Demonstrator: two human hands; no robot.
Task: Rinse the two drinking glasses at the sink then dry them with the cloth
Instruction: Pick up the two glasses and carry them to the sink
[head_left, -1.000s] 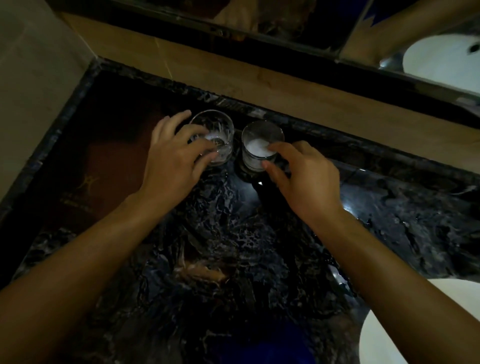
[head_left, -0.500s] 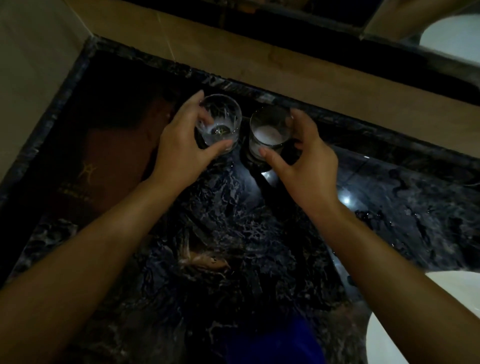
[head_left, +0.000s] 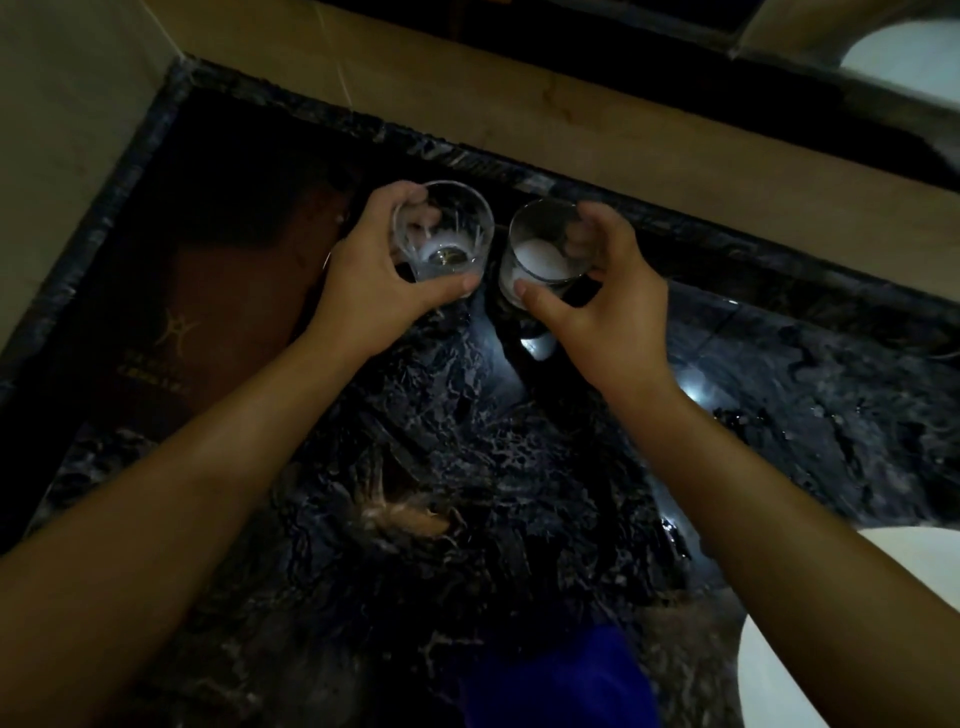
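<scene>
Head view: left hand (head_left: 363, 291) grips left glass (head_left: 447, 234), right hand (head_left: 608, 306) grips right glass (head_left: 540, 249)

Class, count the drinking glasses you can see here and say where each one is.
2. The cut-pattern glass is gripped by the left hand; the plain glass beside it is gripped by the right hand. None seems hidden.

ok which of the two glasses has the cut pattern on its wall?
The left glass, gripped by the left hand. Its wall shows bright cut streaks; the right glass, in the right hand, looks plain-walled with a white bottom.
</scene>
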